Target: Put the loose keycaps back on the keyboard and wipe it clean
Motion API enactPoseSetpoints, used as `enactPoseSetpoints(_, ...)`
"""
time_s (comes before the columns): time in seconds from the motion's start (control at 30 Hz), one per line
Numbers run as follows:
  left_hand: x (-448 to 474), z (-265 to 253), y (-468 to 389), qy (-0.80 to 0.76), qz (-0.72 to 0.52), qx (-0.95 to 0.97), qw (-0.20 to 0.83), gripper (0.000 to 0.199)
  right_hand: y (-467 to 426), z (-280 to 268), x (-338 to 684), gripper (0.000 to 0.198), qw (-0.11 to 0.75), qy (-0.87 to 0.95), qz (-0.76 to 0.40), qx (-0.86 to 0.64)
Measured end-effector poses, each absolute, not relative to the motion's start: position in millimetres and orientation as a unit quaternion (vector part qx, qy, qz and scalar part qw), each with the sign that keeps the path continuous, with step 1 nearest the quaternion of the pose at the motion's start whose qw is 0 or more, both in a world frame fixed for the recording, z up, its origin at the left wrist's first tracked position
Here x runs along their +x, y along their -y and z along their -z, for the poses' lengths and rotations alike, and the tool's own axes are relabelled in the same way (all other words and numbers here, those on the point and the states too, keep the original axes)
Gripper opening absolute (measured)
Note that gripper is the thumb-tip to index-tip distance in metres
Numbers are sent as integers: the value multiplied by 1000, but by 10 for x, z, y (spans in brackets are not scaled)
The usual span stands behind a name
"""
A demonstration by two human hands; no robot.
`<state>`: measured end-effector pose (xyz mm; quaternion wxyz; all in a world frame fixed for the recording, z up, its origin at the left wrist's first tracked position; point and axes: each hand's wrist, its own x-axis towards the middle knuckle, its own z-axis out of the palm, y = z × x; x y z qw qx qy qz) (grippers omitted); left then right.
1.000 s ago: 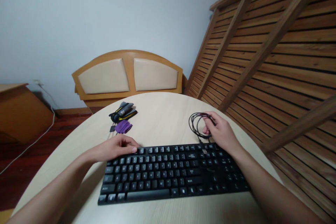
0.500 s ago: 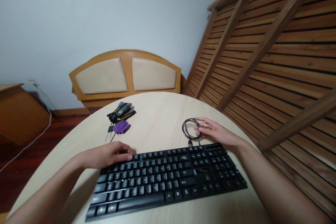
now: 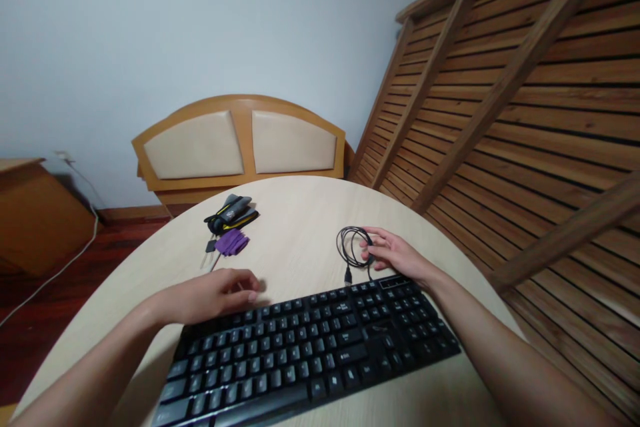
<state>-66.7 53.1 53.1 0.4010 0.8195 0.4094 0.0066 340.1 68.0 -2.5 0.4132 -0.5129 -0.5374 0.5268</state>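
Observation:
A black keyboard (image 3: 300, 347) lies flat and slightly slanted on the round table. Over its far left corner rests my left hand (image 3: 220, 293), thumb and index finger apart with nothing between them; some of its other fingers are hidden. Beyond the keyboard's far right edge, my right hand (image 3: 393, 253) pinches the right side of a coiled black USB cable (image 3: 345, 247). The cable's plug (image 3: 349, 275) hangs out of the loop close to the keyboard's back edge.
On the table (image 3: 295, 213) at the far left lie grey and yellow folded gloves (image 3: 233, 213), a purple folded cloth (image 3: 231, 242) and a small dark item with metal prongs (image 3: 211, 246). Behind stands a padded headboard (image 3: 240, 100); a slatted wooden frame (image 3: 525, 147) leans at the right.
The keyboard has slid a little left and toward me. My right hand and the coiled cable have moved left too. My left hand has lifted slightly, its thumb off the keys.

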Motion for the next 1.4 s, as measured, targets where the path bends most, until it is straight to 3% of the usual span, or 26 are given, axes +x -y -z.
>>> enactPoseSetpoints(0.1, -379, -471, -553, -434, -97, 803, 396, 47, -683, 23, 3402, 51, 412, 556, -525, -495)
enactPoseSetpoints(0.3, 526, -352, -771, -424, -199, 778, 419, 100, -682, 28, 3427, 55, 418, 590, -514, -461)
enactPoseSetpoints(0.43, 980, -203, -1007, -390, -239, 754, 471, 115, -667, 12, 3441, 60, 412, 602, -517, -448)
enactPoseSetpoints(0.5, 1100, -128, -1101, -344, -260, 749, 503, 103, -667, 13, 3451, 61, 414, 606, -519, -439)
enactPoseSetpoints(0.63, 1156, -61, -1215, -317, -265, 741, 529, 47, -679, 12, 3459, 59, 420, 616, -514, -424)
enactPoseSetpoints(0.7, 1136, -69, -1239, -311, -258, 730, 551, 35, -683, -4, 3444, 58, 418, 620, -514, -421)
enactPoseSetpoints(0.97, 1150, -131, -1248, -339, -251, 689, 589, 29, -684, -44, 3326, 53, 426, 656, -455, -425)
enactPoseSetpoints(1.4, 1215, -150, -1239, -417, -254, 565, 666, 24, -763, 100, 3304, 48, 463, 626, -455, -432)
